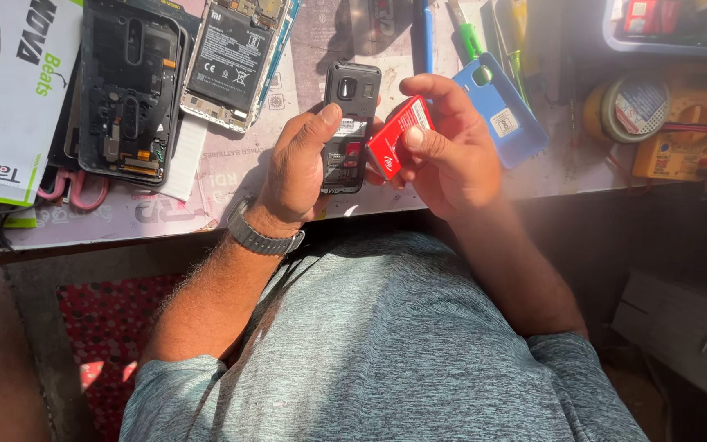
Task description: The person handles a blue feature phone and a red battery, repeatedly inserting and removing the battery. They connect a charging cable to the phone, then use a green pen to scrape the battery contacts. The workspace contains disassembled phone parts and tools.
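My left hand (300, 168) grips a small black phone (348, 115) with its back cover off, thumb pressed on its open rear. My right hand (443, 147) holds a red battery (398, 137) tilted against the right side of the phone, thumb on the battery's face. A grey metal watch (263, 236) sits on my left wrist. Both hands hover over the front edge of the workbench (206, 205).
An opened black phone frame (128, 90) and a phone with an exposed battery (235, 61) lie at the left. A blue back cover (501, 110), a green-handled tool (468, 33), a yellow multimeter (681, 123), a round tape reel (636, 106) and a white box (10, 90) surround them.
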